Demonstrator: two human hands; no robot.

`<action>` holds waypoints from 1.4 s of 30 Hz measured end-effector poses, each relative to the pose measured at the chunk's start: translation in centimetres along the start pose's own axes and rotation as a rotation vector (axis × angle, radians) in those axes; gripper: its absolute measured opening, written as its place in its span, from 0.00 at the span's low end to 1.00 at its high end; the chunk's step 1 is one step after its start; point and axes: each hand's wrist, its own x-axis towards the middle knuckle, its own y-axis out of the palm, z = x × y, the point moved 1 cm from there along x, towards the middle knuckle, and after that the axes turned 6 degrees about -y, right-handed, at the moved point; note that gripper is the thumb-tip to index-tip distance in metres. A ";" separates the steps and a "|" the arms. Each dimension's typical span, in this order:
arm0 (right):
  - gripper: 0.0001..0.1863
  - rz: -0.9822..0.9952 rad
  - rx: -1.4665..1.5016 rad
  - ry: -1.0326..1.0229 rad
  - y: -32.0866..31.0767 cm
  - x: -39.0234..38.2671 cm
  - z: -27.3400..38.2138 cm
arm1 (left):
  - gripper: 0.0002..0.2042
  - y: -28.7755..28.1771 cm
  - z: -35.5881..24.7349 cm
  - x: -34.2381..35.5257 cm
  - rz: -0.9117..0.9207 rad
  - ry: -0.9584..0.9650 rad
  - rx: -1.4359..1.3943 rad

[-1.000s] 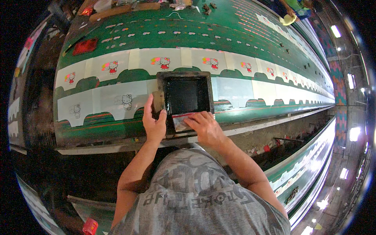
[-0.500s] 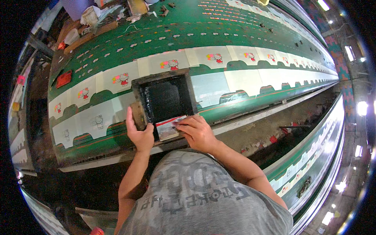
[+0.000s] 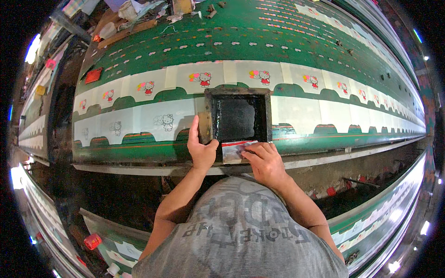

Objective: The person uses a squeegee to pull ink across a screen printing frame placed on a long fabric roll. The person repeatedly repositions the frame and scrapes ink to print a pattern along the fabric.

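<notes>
A square, dark-rimmed printing screen (image 3: pixel 267 113) lies over the nearer row of pale sheets on the green table, with wet black ink inside it. My left hand (image 3: pixel 203 152) grips the screen's left side, index finger stretched along the edge and thumb near its lower corner. At the near end of the screen, my right hand (image 3: pixel 266 162) pinches a flat whitish squeegee (image 3: pixel 232 154) with a red stripe along its top. Left of the screen, a pale sheet (image 3: pixel 150 118) bears a black cartoon cat outline. The sheet beneath the screen is hidden.
Coloured cat prints fill a farther row of sheets (image 3: pixel 241 76). Blank sheets (image 3: pixel 333 116) continue to the right. A red object (image 3: pixel 93 75) lies at the table's left, near cloths and scraps (image 3: pixel 130 10). A pale rail (image 3: pixel 315 162) runs along the near edge; another printing table (image 3: pixel 380 217) stands behind me.
The screen has shifted one place right along the row, with both hands and the squeegee moving along. Another black outline now shows where the screen lay. The view has turned too.
</notes>
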 end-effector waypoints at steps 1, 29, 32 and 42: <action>0.20 0.013 -0.024 -0.032 0.0 0.1 0.0 | 0.47 -0.2 0.1 -0.2 -0.012 -0.027 0.027; 0.30 0.303 -0.223 0.010 2.2 9.6 -7.2 | 0.39 -2.6 3.3 2.6 0.152 -0.125 0.020; 0.31 0.285 -0.186 0.022 2.2 6.8 -4.8 | 0.38 -2.5 2.3 2.5 0.162 -0.136 -0.013; 0.30 0.243 -0.217 0.019 1.5 0.8 0.5 | 0.42 -0.2 0.8 1.3 0.096 -0.043 0.001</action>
